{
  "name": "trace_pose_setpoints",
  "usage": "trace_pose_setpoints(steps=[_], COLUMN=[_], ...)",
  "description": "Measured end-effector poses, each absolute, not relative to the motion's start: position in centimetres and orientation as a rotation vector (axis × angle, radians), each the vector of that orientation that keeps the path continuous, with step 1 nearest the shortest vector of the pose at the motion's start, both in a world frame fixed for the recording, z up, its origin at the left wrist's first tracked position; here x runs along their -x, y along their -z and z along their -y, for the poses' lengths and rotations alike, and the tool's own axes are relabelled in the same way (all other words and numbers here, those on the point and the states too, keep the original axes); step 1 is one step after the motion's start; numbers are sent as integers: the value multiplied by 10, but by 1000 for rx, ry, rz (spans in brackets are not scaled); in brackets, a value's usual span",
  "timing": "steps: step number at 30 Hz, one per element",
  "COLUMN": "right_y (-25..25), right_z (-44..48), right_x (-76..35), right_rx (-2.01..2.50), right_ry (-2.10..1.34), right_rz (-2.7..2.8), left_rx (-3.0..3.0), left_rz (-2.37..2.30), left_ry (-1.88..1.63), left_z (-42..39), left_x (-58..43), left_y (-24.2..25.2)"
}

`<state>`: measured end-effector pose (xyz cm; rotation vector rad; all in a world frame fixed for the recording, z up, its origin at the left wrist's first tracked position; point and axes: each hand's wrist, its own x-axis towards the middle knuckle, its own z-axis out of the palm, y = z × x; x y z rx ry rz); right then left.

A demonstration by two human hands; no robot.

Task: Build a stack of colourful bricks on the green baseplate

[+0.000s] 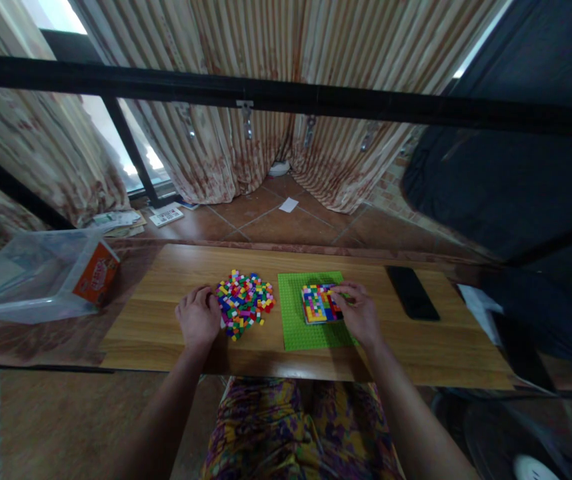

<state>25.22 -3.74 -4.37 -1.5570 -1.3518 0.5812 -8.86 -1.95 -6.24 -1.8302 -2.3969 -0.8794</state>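
Observation:
A loose pile of small multicoloured toy bricks (246, 300) lies on the wooden table. My left hand (199, 317) rests on the tabletop against the pile's left edge, fingers loosely bent and apart, with nothing visible in them. Right of the pile is a green studded baseplate (292, 327), bearing a rectangular block of tightly packed coloured bricks (320, 303). Over this block's right side, my right hand (359, 310) has its thumb and forefinger pinched together at the top. Whatever is between those fingertips is too small to make out. The hand covers the block's right edge.
On the wooden table (151, 320), a black phone (412, 293) lies right of my right hand. A clear plastic bin (46, 273) with an orange label stands at the left. A dark bar (286, 97) crosses in front of striped curtains (246, 40). Papers (289, 205) lie on the tiled floor.

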Motion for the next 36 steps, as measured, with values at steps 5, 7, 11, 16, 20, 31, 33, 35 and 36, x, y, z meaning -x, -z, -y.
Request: trace_pose_setpoints(steps=[5,7,11,16,20,31,33,35,36], right_y=[47,49,54,58,58,59,59,61,63], right_z=[30,28,25,23,22,19,20,22,24], right_x=[-257,-258,-256,-246,-239,-236,-236,-238,-239], right_rx=[1555,1542,1503,1426,1401,1401,1372,1340,1321], right_ry=[-606,-652,-716,-886,-911,-887,-903,-924,-930], right_rz=[1389,1349,1207,963,896,874,869,851,833], left_rx=[1816,1825,1825,1835,1836,1848,1852,1850,1847], left_rz=[2398,2396,2397,2402,2393,2381,2375,2374,2378], left_ry=[893,896,887,891,893,836,823,816,813], left_z=[19,19,19,19,19,18,19,19,20], left_x=[88,89,89,90,90,91,91,91,90], left_y=[62,63,63,62,62,64,63,62,61])
